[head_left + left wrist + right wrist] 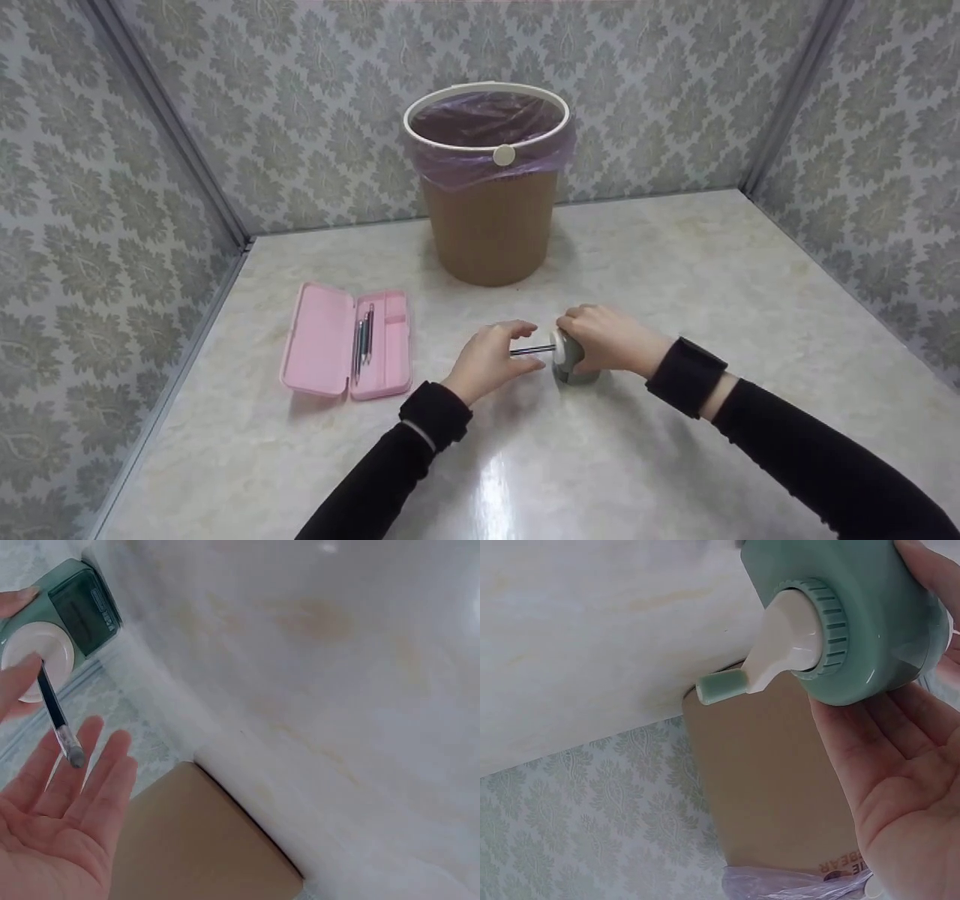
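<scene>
My right hand [611, 341] grips a green pencil sharpener [574, 364] just above or on the table; the head view does not settle which. Its white crank [787, 637] with a green knob faces the right wrist camera. A dark pencil [532, 350] sticks out of the sharpener's white round face [56, 645] towards the left. Around the pencil's free end is my left hand [487, 360], thumb and fingers spread apart; in the left wrist view its fingers [97, 787] are extended behind the pencil and do not close on it.
An open pink pencil case [322, 341] lies to the left, with several pencils [364, 337] inside. A brown waste bin [491, 225] with a purple liner stands at the back. Patterned wall panels [322, 112] border the pale table [675, 247] at the back and sides.
</scene>
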The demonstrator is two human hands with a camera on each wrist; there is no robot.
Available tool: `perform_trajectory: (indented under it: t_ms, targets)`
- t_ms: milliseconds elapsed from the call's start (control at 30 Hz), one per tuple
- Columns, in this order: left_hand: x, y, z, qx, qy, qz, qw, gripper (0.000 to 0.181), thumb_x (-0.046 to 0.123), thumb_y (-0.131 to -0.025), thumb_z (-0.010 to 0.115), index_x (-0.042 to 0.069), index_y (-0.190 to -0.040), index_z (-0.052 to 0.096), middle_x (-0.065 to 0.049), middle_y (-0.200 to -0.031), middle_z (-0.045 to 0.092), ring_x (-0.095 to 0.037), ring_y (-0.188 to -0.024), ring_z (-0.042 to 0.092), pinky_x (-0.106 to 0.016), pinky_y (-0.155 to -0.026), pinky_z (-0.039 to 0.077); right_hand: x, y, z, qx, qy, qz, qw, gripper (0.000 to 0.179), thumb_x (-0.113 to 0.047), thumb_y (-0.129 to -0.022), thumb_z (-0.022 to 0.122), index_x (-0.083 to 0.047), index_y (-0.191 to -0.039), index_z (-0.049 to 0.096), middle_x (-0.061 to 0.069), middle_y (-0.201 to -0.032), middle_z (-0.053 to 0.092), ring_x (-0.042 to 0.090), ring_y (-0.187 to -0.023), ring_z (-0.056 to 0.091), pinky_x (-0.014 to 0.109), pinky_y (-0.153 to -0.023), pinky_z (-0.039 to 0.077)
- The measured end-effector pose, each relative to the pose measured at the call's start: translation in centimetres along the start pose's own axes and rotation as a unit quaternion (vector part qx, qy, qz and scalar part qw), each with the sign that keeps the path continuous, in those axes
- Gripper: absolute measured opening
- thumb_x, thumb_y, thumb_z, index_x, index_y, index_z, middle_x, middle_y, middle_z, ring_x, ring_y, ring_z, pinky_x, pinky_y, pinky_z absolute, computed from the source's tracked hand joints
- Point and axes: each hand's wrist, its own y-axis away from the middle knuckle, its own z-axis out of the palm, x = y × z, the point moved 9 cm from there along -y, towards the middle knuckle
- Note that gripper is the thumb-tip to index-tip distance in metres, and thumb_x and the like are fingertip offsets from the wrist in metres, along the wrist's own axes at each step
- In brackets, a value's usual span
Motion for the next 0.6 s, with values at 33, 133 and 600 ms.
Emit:
perform_trajectory:
  t_ms: [33, 133, 600]
  targets:
    - [0.1, -0.1, 0.2, -0.003, -0.001, -0.001, 1.0, 0.054, 0.025, -0.086, 0.082, 0.005, -0.133, 0.066, -0.014, -0.128, 0.072, -0.032, -0.12, 0.068, -0.047, -0.104, 0.054, 0.0, 0.1, 0.0, 0.002, -0.001, -0.001, 1.0, 0.042, -0.016, -0.063, 0.09, -0.001, -0.094, 0.066, 0.01, -0.083, 0.068, 0.026, -0.073, 0.064, 0.039, -0.067, 0.056]
    - [0.5, -0.3, 0.6, -0.006, -0.006, -0.004, 1.0, 0.059, 0.027, -0.085, 0.083, 0.006, -0.136, 0.064, -0.013, -0.133, 0.071, -0.031, -0.124, 0.067, -0.046, -0.106, 0.053, 0.2, 0.3, 0.0, 0.007, -0.013, 0.003, 0.9999, 0.044, -0.017, -0.066, 0.09, 0.0, -0.098, 0.067, 0.011, -0.086, 0.069, 0.027, -0.076, 0.065, 0.04, -0.07, 0.057]
    - [1.8, -1.8, 2.9, -0.022, -0.037, -0.016, 0.9989, 0.071, 0.037, -0.081, 0.087, 0.007, -0.14, 0.06, -0.011, -0.137, 0.068, -0.027, -0.122, 0.067, -0.043, -0.103, 0.054, 1.5, 2.3, -0.1, 0.031, -0.082, 0.032, 0.9956, 0.073, -0.019, -0.07, 0.092, 0.006, -0.132, 0.061, 0.021, -0.12, 0.071, 0.036, -0.11, 0.069, 0.049, -0.094, 0.058]
